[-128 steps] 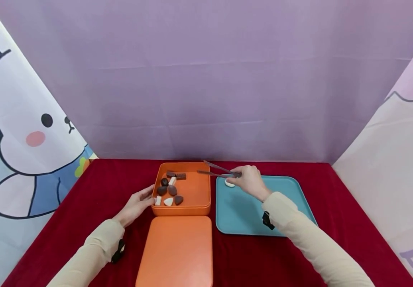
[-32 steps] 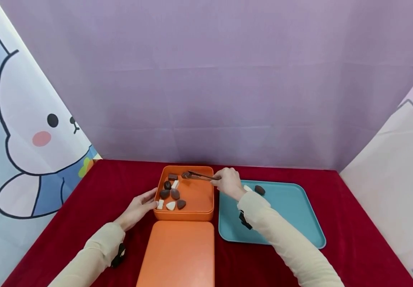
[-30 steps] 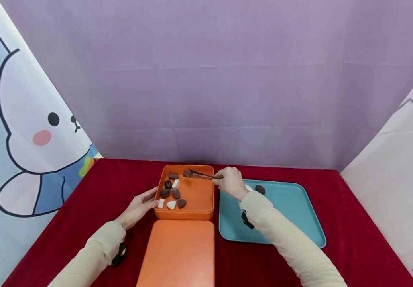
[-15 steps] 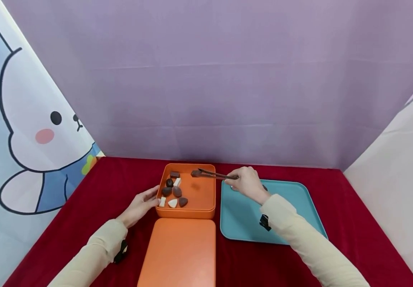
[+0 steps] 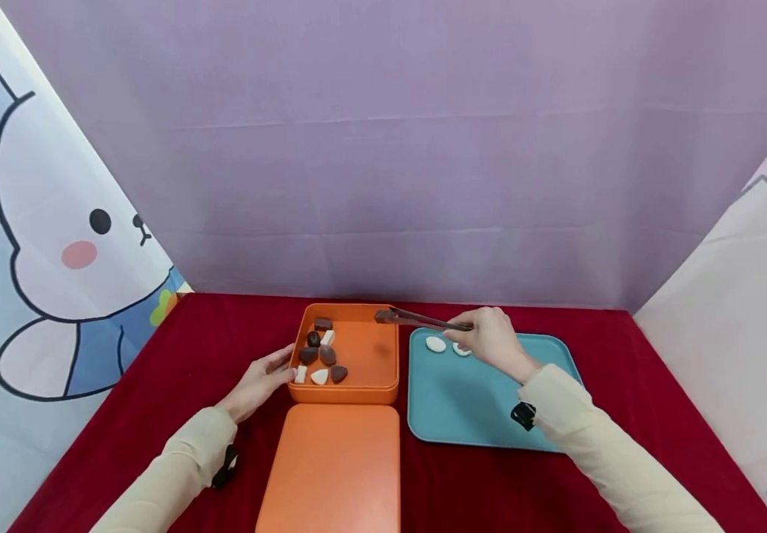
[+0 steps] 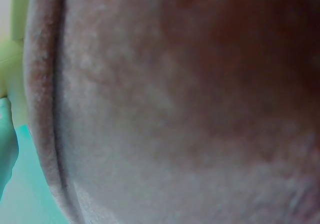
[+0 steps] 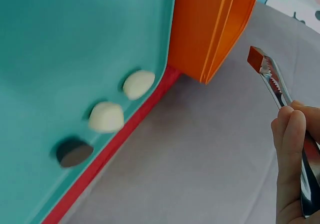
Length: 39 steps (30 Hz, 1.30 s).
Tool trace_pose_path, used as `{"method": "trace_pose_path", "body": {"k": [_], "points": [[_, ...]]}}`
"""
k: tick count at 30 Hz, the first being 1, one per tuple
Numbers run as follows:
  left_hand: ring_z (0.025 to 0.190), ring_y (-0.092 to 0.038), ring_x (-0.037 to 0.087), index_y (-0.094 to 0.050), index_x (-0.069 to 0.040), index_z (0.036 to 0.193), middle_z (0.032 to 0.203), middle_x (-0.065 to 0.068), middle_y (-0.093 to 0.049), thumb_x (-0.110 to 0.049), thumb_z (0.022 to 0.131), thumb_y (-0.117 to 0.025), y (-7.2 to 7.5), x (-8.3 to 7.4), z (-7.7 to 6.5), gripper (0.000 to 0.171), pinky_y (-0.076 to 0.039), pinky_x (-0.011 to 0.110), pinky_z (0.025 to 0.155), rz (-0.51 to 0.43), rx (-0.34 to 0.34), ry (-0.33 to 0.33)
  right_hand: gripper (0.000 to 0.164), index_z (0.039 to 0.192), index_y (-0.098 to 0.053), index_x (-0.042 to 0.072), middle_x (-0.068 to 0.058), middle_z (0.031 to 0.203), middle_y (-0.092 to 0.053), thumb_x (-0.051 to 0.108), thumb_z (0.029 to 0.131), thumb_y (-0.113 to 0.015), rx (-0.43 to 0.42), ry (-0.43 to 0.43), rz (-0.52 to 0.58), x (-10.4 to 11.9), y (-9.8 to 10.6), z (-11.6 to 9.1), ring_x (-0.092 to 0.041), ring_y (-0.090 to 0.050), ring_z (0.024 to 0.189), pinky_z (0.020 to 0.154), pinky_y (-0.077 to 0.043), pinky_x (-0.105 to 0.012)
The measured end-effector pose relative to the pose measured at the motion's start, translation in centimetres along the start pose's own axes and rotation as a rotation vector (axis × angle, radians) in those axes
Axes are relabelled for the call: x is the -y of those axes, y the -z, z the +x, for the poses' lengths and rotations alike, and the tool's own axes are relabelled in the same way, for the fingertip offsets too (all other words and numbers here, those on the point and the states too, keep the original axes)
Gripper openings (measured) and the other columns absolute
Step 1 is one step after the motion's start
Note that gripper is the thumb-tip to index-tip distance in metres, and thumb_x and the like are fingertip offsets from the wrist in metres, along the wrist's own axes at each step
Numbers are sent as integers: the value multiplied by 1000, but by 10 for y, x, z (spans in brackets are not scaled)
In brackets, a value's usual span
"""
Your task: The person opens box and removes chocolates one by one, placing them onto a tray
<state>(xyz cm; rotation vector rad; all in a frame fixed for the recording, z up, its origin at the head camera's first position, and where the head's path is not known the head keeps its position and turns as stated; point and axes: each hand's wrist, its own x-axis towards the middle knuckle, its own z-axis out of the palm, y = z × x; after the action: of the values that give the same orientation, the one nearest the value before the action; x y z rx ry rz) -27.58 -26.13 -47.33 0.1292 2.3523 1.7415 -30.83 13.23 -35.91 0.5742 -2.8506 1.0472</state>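
Observation:
My right hand (image 5: pixel 490 339) grips metal tongs (image 5: pixel 426 321) above the gap between the orange box (image 5: pixel 346 397) and the teal tray (image 5: pixel 450 433). A small brown chocolate block (image 7: pixel 256 58) is held between the tongs' serrated tips. My left hand (image 5: pixel 257 386) rests against the box's left wall, its thumb at the rim; the left wrist view is mostly blurred skin. Inside the box lie several dark and white pieces, among them a brown block (image 5: pixel 323 324). Two white pieces (image 7: pixel 139 84) and a dark piece (image 7: pixel 75 153) sit on the tray; my right hand hides the dark one in the head view.
An orange lid (image 5: pixel 333 470) lies flat in front of the box. Red cloth (image 5: pixel 463 488) covers the table. A purple curtain (image 5: pixel 383 185) hangs behind, with a printed cartoon sheet (image 5: pixel 57 200) at the left.
The tongs took a brown block from the back of the box. With it, my right hand has lifted and moved right toward the tray. The left hand stays at the box.

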Motion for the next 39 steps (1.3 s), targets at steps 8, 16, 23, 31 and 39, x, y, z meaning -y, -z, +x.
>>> {"method": "trace_pose_path", "body": {"k": [8,16,23,31,39], "points": [[137,-25,29,-20,-10,147,150,14,-25,-21,94,-52,3,1,-2,63,-35,40,104,3,-4,6,23,98,-73,8,-6,70,-68,23,81,-69,-5,-35,-6,-13,12,-11,-18,-61,58,50,-46,-27],[137,-26,29,-20,-9,147,150,14,-25,-17,95,-50,4,2,-4,61,-36,39,104,-7,-1,3,23,97,-73,7,-2,64,-66,22,80,-70,-15,-19,-56,-23,14,-23,-11,-55,51,45,-39,-25],[138,-24,29,-19,-10,147,150,13,-23,-20,94,-51,3,0,-2,63,-31,46,106,-22,8,5,23,98,-72,4,-2,64,-66,20,81,-70,-16,-29,-67,-34,18,-33,-9,-53,51,41,-36,-24],[138,-24,28,-20,-10,147,150,13,-24,-20,94,-52,2,0,-2,63,-30,46,106,-21,3,15,23,100,-72,5,3,62,-64,19,83,-67,20,-65,-98,-46,18,-40,-10,-53,51,40,-32,-23],[137,-24,30,-19,-8,147,150,15,-24,-19,94,-51,4,-2,-2,63,-30,45,106,-24,5,-2,20,97,-73,4,-3,66,-68,17,82,-68,16,-34,-113,-54,14,-42,-6,-58,56,45,-41,-24]]}}
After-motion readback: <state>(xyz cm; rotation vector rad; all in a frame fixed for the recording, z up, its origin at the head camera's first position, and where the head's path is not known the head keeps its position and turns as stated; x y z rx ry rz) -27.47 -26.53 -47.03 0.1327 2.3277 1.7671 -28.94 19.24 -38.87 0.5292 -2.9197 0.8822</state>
